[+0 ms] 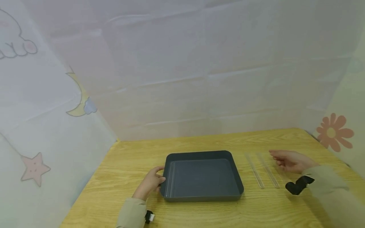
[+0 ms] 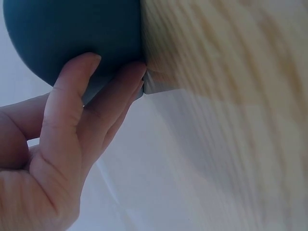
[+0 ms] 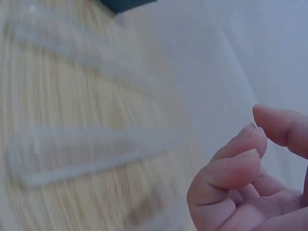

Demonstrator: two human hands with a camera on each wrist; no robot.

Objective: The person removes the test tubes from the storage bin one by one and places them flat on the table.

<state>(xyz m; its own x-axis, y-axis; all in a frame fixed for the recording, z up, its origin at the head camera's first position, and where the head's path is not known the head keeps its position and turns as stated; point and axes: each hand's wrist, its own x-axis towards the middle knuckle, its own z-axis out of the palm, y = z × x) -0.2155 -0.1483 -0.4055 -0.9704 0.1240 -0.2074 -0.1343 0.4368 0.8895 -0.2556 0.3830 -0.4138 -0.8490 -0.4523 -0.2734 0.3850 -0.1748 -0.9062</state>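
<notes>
Sleeves: two pale sleeves at the bottom edge, closest to the viewer, each with a dark wrist-worn camera strap.
Desk: light wood-grain desk [image 1: 205, 212] closed in on three sides by pale sheets printed with a star, a moon and a flower.
Tray: dark grey, shallow, rectangular tray [image 1: 201, 199] with rounded corners, flat on the middle of the desk, long side toward the viewer; nothing shows inside it.
Left hand: left hand [image 1: 150, 183] rests against the tray's left rim, thumb over the edge and fingers along the outer wall; the wrist view shows thumb and fingertips [image 2: 77, 82] pressed on the blue-grey corner. Grip: grasping the tray's edge.
Right hand: right hand [image 1: 288, 161] hovers just above the desk, right of the tray, fingers loosely curved and apart. Grip: released, holding nothing.
Clear strips: two long transparent strips [image 1: 262, 171] lie side by side on the desk between the tray and the right hand, near the fingertips but not touched; blurred in the wrist view.
</notes>
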